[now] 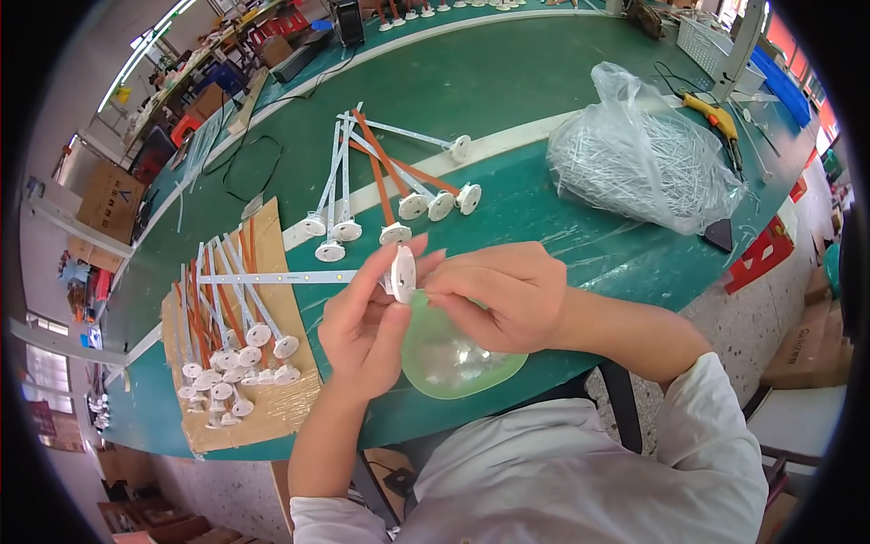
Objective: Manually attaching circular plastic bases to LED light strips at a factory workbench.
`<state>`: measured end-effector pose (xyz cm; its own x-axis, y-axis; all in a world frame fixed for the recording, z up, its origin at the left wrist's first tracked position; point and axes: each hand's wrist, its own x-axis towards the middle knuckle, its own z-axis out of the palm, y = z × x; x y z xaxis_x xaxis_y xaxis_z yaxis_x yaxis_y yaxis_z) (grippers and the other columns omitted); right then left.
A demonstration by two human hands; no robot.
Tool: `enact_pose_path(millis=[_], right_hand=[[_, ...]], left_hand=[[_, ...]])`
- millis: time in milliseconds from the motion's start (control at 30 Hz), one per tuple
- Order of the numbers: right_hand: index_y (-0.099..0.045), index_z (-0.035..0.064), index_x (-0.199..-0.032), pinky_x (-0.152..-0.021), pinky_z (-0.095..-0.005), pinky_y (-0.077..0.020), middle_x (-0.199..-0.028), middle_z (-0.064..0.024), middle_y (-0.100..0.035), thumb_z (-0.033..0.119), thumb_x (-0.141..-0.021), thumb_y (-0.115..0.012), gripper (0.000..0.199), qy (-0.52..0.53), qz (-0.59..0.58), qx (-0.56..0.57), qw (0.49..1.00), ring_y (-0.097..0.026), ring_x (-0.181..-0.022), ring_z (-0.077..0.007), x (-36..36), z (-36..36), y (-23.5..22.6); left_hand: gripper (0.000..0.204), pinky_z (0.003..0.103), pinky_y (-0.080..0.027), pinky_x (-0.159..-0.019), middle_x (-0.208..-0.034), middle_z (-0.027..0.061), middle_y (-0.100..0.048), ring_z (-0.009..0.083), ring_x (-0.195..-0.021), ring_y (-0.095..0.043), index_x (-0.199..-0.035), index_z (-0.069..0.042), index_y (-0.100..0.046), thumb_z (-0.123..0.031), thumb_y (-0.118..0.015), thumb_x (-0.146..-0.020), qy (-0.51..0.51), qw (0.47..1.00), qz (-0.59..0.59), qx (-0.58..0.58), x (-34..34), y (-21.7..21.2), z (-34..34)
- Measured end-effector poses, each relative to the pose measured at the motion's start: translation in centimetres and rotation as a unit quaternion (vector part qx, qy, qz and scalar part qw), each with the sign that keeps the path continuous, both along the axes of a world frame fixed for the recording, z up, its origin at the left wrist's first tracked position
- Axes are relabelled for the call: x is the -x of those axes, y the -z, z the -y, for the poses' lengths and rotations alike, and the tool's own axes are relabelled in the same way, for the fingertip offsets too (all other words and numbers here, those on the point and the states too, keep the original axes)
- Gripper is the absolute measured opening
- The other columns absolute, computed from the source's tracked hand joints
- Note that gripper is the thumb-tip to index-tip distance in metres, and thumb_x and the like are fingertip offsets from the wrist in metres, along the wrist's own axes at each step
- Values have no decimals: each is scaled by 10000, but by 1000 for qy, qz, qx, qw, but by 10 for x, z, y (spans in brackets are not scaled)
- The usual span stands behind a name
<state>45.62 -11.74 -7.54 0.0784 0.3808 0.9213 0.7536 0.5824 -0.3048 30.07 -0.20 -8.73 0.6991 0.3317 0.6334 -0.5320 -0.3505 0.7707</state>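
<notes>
My left hand [358, 340] grips a light strip by its white round end cap [404, 274], the disc's face turned toward my right hand. Its narrow white strip [281, 277], dotted with small yellow LEDs, sticks out to the left. Thumb and fingertips of my right hand [507, 295] are pinched together right beside the disc; whatever they hold is too small to make out. Under both hands stands a translucent green bowl [494, 381] with shiny bits inside. Several similar strips with white caps [440, 207], some orange-backed, lie fanned out beyond my hands.
A cardboard sheet [299, 363] on the left carries a pile of capped light strips [249, 356]. To the right sit a clear plastic bag of thin white sticks [643, 163], a dark phone-like slab [718, 235] and a yellow glue gun [711, 115]. A pale rail [517, 136] crosses the green table.
</notes>
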Motion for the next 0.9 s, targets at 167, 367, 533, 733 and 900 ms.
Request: enact_pose_path(millis=[167, 367, 533, 733, 900], right_hand=[[-694, -7, -897, -574, -289, -576, -825, -120, -733, -61, -751, -746, 165, -5, -7, 30, 1000, -714, -656, -236, -3, 0, 1], [-692, -2, -900, -564, -294, -566, -815, -117, -728, -57, -760, -738, 157, -19, -2, 54, 998, -710, -649, -239, -2, 1, -1], [-684, -8, -907, -545, -306, -555, -803, -116, -714, -67, -758, -722, 164, -2, 35, 36, 999, -691, -625, -243, 3, 5, -2], [-665, -10, -944, -561, -327, -556, -822, -122, -699, -64, -756, -713, 201, -15, 15, 37, 999, -686, -647, -262, 6, 4, 1], [-658, -9, -973, -584, -348, -568, -826, -118, -690, -54, -760, -717, 225, 9, 14, 32, 999, -690, -672, -270, 8, 3, 3]], left_hand=[[497, 421, -495, -1024, -1366, 340, -543, 401, -1217, -613, -1447, 81, -408, 44, -506, -961, 12, 998, -19, 59, 2, 6, 5], [532, 398, -487, -1032, -1389, 308, -544, 336, -1232, -613, -1440, 57, -439, 78, -559, -922, 10, 997, -9, 80, 4, 6, 6], [510, 365, -507, -995, -1341, 281, -600, 289, -1202, -638, -1381, 75, -521, 122, -559, -874, -11, 998, -31, 60, 5, 4, 5], [489, 330, -532, -941, -1301, 269, -633, 244, -1098, -689, -1341, 82, -570, 120, -599, -854, -3, 999, -31, 30, 5, 0, 7], [483, 324, -537, -921, -1296, 257, -642, 227, -1077, -694, -1342, 77, -570, 108, -610, -862, 4, 999, -20, 35, 3, -1, 7]])
